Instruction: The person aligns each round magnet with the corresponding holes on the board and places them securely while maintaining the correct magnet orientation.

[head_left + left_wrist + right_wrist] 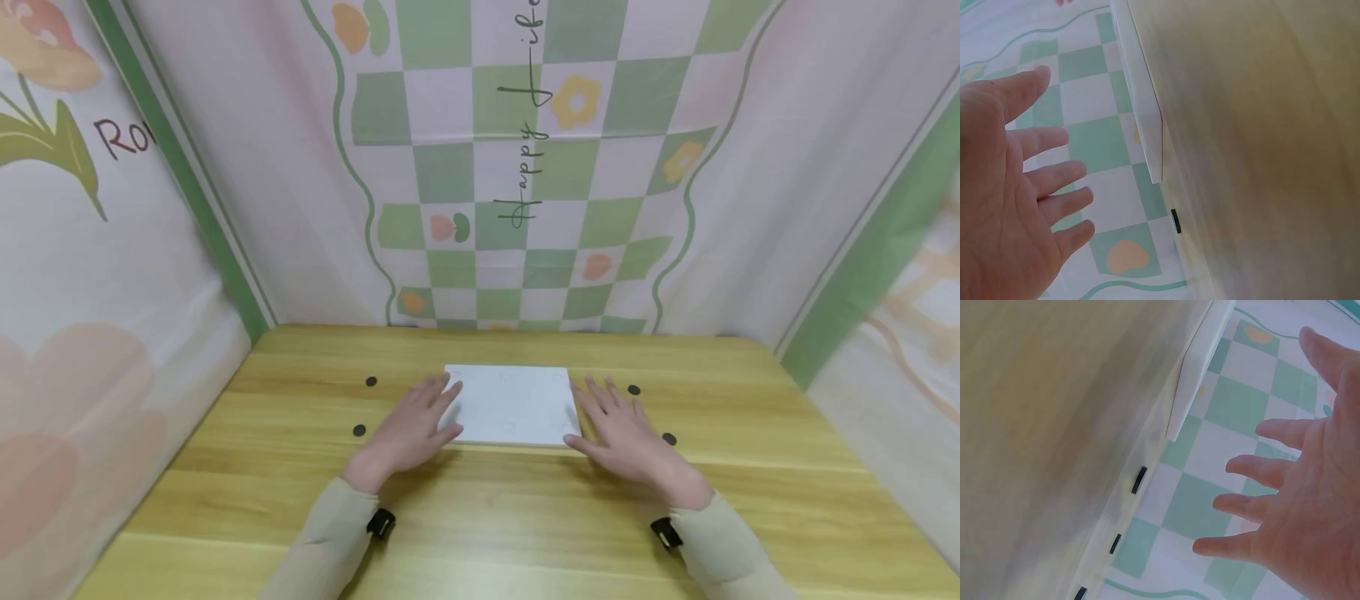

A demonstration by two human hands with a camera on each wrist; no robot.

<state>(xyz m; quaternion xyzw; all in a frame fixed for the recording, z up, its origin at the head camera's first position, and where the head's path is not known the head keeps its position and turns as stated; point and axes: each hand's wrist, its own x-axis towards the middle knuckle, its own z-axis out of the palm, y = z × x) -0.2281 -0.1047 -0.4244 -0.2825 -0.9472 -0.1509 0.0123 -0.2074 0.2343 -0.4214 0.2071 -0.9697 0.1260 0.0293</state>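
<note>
Both left hand (406, 429) and right hand (622, 436) spread wide, holding nothing, at the ends of the board (513, 406); it lies flat on the worktop (510, 525); whether work is starting or finished, I cannot tell.

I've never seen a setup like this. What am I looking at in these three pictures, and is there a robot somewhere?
There is no robot in view: these are a person's bare hands. The widest picture is taken from the person's head, looking forward and down. The other two are taken from the wrists, one each, so the table looks tipped on its side there.

On the table lies a flat white board, with small black discs to its left and right. Printed cloth hangs behind. The left hand is at the board's left edge, the right hand at its right. Neither holds anything: the wrist pictures show spread fingers and a gap above the board.
</note>
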